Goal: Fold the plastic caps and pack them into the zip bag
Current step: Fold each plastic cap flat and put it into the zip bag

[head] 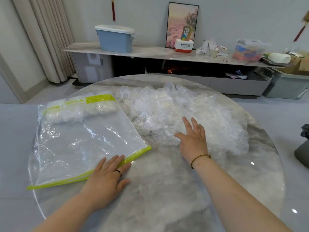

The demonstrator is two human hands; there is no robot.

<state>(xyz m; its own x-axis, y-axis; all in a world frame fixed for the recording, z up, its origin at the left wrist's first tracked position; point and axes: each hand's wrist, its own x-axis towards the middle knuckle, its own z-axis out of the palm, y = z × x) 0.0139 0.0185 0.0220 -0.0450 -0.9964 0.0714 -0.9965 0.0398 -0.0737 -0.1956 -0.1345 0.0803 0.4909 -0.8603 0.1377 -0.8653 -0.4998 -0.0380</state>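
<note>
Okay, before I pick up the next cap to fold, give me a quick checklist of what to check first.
1. Pile within reach: ok. The right hand lies on the near edge of the pile.
2. Right hand free: ok. Its fingers are straight and hold nothing.
3. Bag steadied: ok. The left hand rests flat on the green zip edge of the bag.
4. Bag mouth open: cannot tell. The zip edge lies flat.
5. Room in bag: ok. The folded caps fill only its far end.
</note>
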